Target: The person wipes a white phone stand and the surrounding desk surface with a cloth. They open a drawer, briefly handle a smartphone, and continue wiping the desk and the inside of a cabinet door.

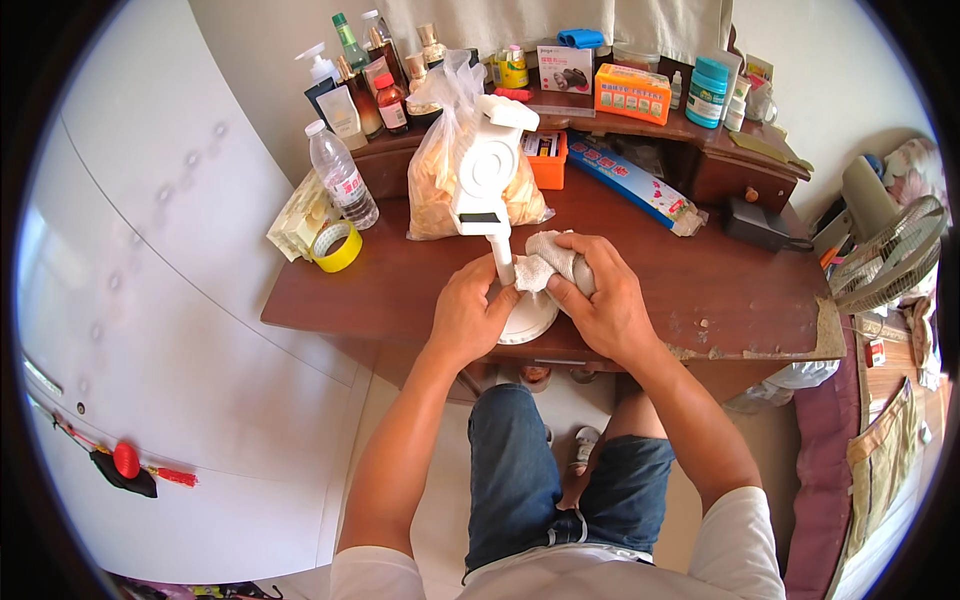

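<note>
A white phone stand (487, 169) with a round base (534, 319) stands upright near the front edge of the dark wooden desk (390, 289). My left hand (471, 309) is wrapped around the lower part of its post, thumb toward the right. In my right hand (606, 296) is a bunched, pale textured cloth (553, 259), one corner of which lies against or just beside the post. Part of the base is hidden by my hands and the cloth. Right behind the stand sits a clear plastic bag (442, 180) filled with light-orange pieces.
To the left are a water bottle (342, 174), a yellow tape roll (336, 246) and a tissue pack (301, 217). An orange box (547, 159), a long blue packet (626, 180) and a black case (761, 221) lie behind. Bottles and boxes line the raised shelf (555, 105). A fan (892, 259) stands right.
</note>
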`<state>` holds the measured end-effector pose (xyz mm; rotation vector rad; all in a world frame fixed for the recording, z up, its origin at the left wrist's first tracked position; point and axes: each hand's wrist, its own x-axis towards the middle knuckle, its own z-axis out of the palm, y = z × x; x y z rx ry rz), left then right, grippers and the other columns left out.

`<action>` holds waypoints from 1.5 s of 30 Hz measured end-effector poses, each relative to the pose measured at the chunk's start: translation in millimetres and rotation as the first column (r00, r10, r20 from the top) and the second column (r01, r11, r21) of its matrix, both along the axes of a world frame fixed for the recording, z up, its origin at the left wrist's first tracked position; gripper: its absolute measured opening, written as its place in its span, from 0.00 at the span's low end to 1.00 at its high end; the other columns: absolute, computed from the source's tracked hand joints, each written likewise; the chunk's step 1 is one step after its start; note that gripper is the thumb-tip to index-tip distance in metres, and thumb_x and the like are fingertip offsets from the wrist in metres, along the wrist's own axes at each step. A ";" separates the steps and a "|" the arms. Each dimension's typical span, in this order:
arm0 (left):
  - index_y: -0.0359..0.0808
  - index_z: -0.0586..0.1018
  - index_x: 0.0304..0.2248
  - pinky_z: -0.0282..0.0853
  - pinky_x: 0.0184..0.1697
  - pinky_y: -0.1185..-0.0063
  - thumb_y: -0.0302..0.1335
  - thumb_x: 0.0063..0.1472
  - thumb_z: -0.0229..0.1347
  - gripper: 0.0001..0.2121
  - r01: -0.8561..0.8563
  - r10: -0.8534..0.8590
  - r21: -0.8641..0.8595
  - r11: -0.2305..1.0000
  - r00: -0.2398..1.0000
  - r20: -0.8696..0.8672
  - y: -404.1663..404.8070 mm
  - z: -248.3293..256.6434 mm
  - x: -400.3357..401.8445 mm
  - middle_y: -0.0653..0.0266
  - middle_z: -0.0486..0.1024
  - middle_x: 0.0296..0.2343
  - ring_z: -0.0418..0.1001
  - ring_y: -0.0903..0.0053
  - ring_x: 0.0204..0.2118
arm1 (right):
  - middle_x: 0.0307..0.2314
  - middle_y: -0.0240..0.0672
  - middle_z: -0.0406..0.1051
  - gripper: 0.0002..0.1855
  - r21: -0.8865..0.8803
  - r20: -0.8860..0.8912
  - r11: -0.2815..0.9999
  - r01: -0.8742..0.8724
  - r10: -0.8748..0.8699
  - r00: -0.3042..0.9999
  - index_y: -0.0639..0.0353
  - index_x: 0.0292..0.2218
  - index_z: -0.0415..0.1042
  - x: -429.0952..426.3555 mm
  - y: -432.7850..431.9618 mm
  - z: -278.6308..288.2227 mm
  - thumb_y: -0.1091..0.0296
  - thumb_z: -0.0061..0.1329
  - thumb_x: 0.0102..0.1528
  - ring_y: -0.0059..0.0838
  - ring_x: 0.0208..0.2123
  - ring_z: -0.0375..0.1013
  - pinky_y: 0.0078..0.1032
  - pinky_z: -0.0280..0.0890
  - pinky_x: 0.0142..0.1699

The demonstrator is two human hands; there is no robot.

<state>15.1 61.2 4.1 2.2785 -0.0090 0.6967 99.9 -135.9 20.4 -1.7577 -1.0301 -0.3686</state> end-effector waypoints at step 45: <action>0.29 0.80 0.47 0.70 0.56 0.72 0.24 0.60 0.61 0.15 0.052 -0.051 -0.057 0.997 0.999 0.016 2.0 -4.4 1.0 0.54 0.81 0.46 0.79 0.65 0.51 | 0.46 0.49 0.75 0.22 -0.195 0.051 0.981 0.016 -0.006 0.999 0.58 0.54 0.72 34.3 -1.9 -21.5 0.69 0.55 0.58 0.54 0.51 0.74 0.42 0.70 0.56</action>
